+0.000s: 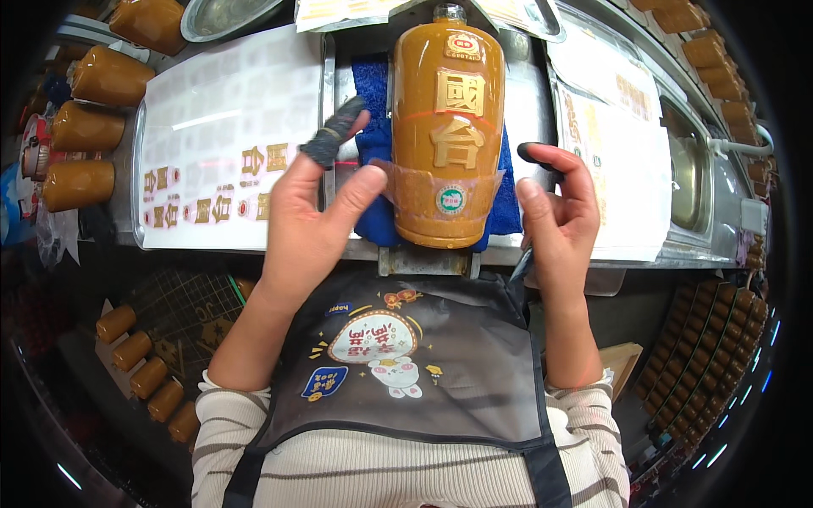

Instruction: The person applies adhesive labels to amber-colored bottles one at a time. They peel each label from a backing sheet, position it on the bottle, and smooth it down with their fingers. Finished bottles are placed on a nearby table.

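Note:
A glossy brown bottle (412, 110) lies on a blue towel (373, 93), its capped neck pointing away from me. Raised gold characters and a red-gold emblem run down its front. Across its lower part sits a strip of clear film (413, 188) with a round green-and-white label (450, 200); the strip's ends stand out past the bottle's sides. My left hand (309, 203) is left of the bottle, thumb and forefinger apart, the thumb tip close to the film's left end. Dark tape wraps that forefinger. On the right, my right hand (563, 203) hovers with thumb and black-covered forefinger apart, holding nothing.
A tray with a white backing sheet (203, 110) bearing gold character stickers lies at left. More sticker sheets (631, 186) are at right, beside a metal basin (690, 169). Brown bottles (89, 127) line the left edge; several more (703, 364) are stacked lower right.

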{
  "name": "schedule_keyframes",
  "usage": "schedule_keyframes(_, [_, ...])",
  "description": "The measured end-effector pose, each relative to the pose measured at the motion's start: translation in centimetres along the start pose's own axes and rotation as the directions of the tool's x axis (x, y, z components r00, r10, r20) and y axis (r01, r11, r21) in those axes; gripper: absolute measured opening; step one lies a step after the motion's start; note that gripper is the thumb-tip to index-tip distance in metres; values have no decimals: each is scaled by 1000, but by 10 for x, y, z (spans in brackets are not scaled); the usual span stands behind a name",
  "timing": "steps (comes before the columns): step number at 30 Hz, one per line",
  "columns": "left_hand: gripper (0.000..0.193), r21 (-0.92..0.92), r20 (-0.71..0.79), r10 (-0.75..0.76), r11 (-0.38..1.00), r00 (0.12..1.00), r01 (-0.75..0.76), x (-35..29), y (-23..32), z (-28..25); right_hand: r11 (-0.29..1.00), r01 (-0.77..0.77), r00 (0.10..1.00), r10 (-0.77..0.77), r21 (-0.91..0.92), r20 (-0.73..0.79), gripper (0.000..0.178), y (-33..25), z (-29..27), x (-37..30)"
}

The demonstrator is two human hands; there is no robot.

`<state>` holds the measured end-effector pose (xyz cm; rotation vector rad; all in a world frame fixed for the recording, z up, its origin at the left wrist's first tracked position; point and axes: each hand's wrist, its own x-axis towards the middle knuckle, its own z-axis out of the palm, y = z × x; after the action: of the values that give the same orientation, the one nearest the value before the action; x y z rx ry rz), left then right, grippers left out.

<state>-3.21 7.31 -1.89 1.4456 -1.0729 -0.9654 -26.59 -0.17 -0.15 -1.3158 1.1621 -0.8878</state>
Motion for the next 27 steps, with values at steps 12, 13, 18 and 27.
schedule_keyframes(12, [61,-279,95,0,960,995,27,2,-2,22,981,-72,980,35,182,196,55,6,12,7])
schedule_keyframes(13, [61,-274,106,-1,961,994,30,2,-2,20,980,-72,980,35,187,195,55,6,12,7])
schedule_keyframes(18, [69,-260,182,-64,959,981,110,3,4,17,980,-69,981,33,188,191,55,11,11,6])
schedule_keyframes(27, [62,-287,125,24,958,992,13,2,-1,19,972,-114,972,67,205,225,53,4,8,7])
